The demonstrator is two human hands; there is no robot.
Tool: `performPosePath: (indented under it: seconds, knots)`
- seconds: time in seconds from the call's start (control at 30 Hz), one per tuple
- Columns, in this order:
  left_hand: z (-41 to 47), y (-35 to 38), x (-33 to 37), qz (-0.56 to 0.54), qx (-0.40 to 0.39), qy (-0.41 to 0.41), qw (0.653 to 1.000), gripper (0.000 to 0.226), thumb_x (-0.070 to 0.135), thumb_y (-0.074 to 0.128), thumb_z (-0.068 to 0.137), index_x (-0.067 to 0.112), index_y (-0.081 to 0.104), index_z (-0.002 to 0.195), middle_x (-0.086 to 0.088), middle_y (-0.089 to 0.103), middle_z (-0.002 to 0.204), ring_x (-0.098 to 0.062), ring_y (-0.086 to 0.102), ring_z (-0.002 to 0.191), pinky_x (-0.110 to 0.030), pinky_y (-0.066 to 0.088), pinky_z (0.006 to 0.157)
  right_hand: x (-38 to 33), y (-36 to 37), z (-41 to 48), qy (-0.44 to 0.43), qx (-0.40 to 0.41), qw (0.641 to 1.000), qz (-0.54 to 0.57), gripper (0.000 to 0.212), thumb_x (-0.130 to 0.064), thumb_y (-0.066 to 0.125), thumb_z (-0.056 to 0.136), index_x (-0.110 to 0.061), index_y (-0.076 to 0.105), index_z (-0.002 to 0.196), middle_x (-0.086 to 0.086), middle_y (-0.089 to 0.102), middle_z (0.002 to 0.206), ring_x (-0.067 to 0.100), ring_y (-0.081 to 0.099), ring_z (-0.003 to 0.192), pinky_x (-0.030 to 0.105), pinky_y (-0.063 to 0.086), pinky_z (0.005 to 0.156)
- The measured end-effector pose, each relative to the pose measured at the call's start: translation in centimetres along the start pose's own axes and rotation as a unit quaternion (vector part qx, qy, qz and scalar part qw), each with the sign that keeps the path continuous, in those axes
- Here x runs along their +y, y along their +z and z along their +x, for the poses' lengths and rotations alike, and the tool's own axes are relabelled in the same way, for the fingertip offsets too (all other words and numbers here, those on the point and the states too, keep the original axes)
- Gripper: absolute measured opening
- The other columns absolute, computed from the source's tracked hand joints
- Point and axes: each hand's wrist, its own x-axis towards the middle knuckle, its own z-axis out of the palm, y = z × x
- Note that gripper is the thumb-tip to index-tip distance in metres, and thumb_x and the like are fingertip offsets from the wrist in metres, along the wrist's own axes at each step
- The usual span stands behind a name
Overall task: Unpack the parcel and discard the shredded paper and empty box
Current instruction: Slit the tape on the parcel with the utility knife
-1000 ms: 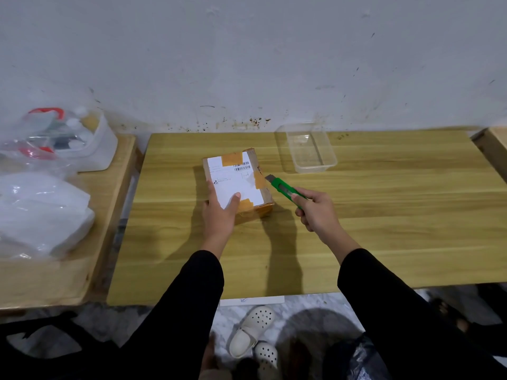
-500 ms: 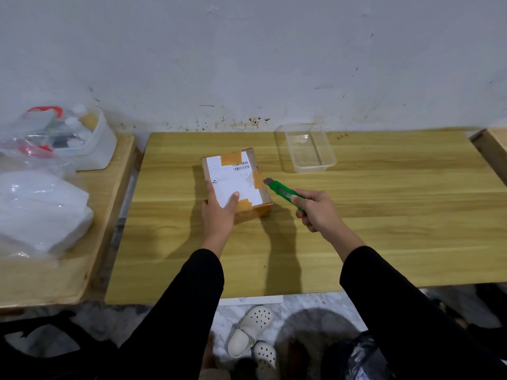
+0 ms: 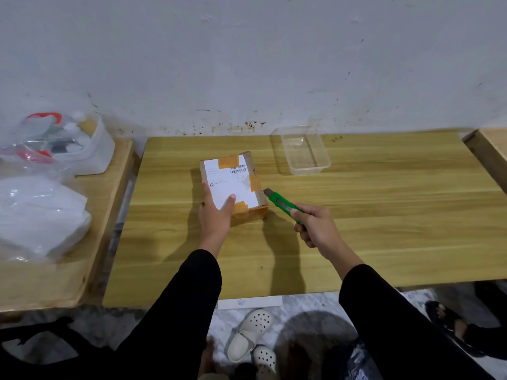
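A small brown cardboard parcel (image 3: 233,185), sealed with tan tape and topped by a white shipping label, lies flat on the light wooden tabletop (image 3: 356,229) just left of the frame's centre, still closed. The left hand (image 3: 216,215) presses on its near corner, thumb laid across the label and fingers curled down the near left side, the black sleeve running back toward the bottom of the frame. The right hand (image 3: 318,229), right of centre, is closed in a fist round a green plastic utility knife (image 3: 282,204) — thumb on top of the handle, the tip angled up and left to meet the parcel's right edge, just at or touching the taped seam; whether any blade is out is too small to tell. The two hands stand apart, one on either side of the box. Judging by its size and the single palm steadying it, the parcel looks light and stiff-walled yet easy to skid on the smooth wood, so a firm downward hold on the corners away from the cut line seems the safest purchase; the glossy tape may let a blade slip, and whatever is packed inside could be nicked by a deep cut. A clear, empty rectangular plastic container (image 3: 304,154) sits near the wall, upper right of the parcel and well apart from it. White plastic bags (image 3: 38,212) crowd a neighbouring wooden surface at the left edge.
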Motion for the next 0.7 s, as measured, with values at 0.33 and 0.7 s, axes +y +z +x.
performPosePath:
  seconds: [0.33, 0.7]
  knots:
    - [-0.9, -1.2, -0.6, 0.011, 0.032, 0.074, 0.997, 0.062, 0.039, 0.054, 0.091, 0.022, 0.028, 0.145, -0.003, 0.048, 0.137, -0.023, 0.042, 0.126, -0.03, 0.038, 0.092, 0.3, -1.5, -0.9, -0.035, 0.055, 0.996, 0.065, 0.034, -0.014, 0.053, 0.093, -0.016, 0.056, 0.127, 0.005, 0.039, 0.055, 0.003, 0.029, 0.03, 0.012, 0.02, 0.031]
    - [7.2, -4.2, 3.1, 0.349, -0.108, 0.256, 0.895, 0.065, 0.044, 0.048, 0.093, 0.022, 0.023, 0.148, -0.003, 0.012, 0.158, -0.02, 0.007, 0.146, -0.039, 0.015, 0.117, -2.1, 3.0, 3.5, -0.057, 0.046, 0.997, 0.035, 0.035, -0.013, 0.051, 0.094, -0.015, 0.055, 0.129, 0.003, 0.041, 0.055, 0.0, 0.032, 0.03, 0.012, 0.025, 0.03]
